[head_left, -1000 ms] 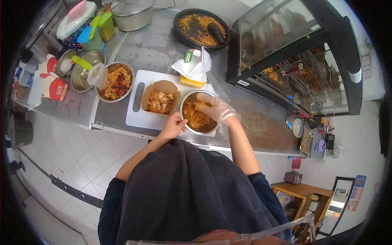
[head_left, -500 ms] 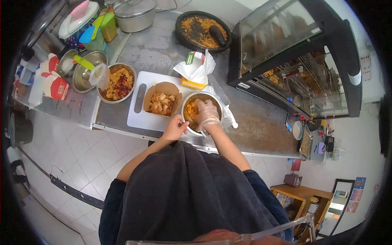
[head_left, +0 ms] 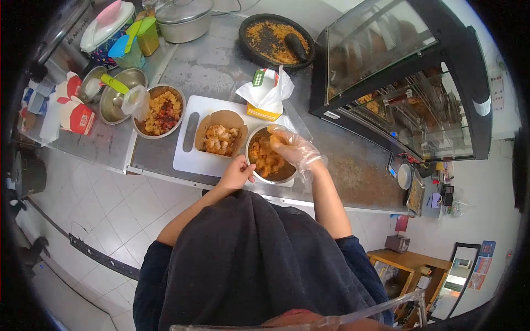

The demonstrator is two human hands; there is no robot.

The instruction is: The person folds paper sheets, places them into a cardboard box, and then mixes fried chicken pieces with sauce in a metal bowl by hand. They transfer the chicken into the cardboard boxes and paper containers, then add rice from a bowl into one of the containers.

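Observation:
A metal bowl (head_left: 248, 165) with pieces of food in brown sauce stands at the counter's front edge. My left hand (head_left: 237, 172) pinches the bowl's left rim. Over the bowl's upper right side is my right hand (head_left: 294, 149), in a clear plastic glove, its fingertips closed on a small orange-brown piece of food (head_left: 276, 141). To the left, an open brown paper box (head_left: 203, 131) holding chunks of chicken (head_left: 220, 139) rests on a white cutting board (head_left: 182, 157).
A metal bowl of fried food with red sauce (head_left: 160, 112) stands left of the board. Behind the board are a yellow box with white paper (head_left: 264, 113) and a black stone mortar (head_left: 251, 58). A glass display cabinet (head_left: 397, 83) stands right; a lidded pot (head_left: 185, 27) is at the back.
My right hand has risen from inside the bowl and moved right, with a food piece at its fingertips. More of the bowl's contents shows. My left hand remains at the rim.

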